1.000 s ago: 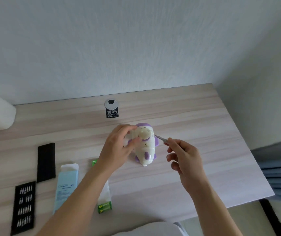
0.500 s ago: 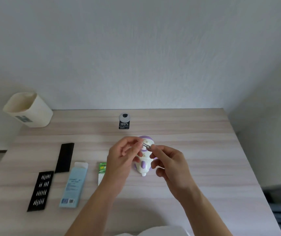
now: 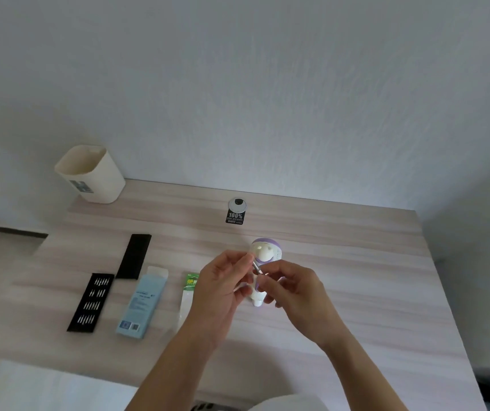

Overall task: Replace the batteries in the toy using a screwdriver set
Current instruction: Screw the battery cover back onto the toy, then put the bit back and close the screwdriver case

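Silver screwdriver (image 3: 257, 266) pinched at both ends — our left hand (image 3: 223, 292) at its tip, right hand (image 3: 294, 292) at its base, white-and-purple toy (image 3: 267, 253) just behind our grip

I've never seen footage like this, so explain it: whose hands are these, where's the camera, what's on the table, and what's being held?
No machine: these are a person's bare hands, filmed by one wide-angle camera on their head, looking down. The right hand pinches a thin metal screwdriver; the left hand seems to pinch its upper end. Behind them, partly hidden, is the white and purple toy. On the wooden table lie a black bit tray, a black lid, a blue box and a green battery pack; a cream bin stands far left.
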The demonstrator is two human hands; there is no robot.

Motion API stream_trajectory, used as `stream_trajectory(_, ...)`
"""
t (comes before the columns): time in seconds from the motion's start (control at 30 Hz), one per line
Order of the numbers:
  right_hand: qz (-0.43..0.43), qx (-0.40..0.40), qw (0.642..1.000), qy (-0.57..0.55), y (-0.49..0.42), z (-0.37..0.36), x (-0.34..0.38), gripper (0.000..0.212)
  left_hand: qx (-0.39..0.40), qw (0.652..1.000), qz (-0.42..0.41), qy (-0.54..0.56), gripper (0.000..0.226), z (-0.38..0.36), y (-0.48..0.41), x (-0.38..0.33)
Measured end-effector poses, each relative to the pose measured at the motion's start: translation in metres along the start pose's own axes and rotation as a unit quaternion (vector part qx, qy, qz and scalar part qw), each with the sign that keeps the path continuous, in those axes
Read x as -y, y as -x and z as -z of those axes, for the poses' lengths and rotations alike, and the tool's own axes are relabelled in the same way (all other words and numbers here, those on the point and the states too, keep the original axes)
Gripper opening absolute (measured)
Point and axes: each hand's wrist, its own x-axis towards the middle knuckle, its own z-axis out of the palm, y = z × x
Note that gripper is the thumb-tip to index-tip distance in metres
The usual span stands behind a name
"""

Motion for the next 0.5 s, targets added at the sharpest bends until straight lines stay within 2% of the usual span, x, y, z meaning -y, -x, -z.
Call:
stream_trajectory(0.23, 0.01, -0.039, 0.999, -0.001, -0.007, -0.016, 0.0, 0.017, -0.005, 0.997, -0.044, -0.067, 0.011, 0.012, -0.004, -0.009)
stream_trajectory(0.33, 0.009, -0.03, 0.999, 0.01, -0.012, -0.023, 0.002, 0.013, -0.01, 0.997, -0.038, -0.072, 0.013, 0.02, -0.004, -0.015)
stream_trajectory(0.43, 0.01, -0.003, 0.998, 0.055, -0.017, -0.033, 0.0, 0.01, -0.06, 0.998, -0.01, -0.018, 0.017, 0.035, -0.004, -0.021)
stream_trajectory(0.5, -0.006, 0.008, 0.999, 0.044, -0.02, -0.043, -0.004, 0.006, -0.104, 0.994, -0.012, -0.018, 0.014, 0.051, -0.003, -0.025)
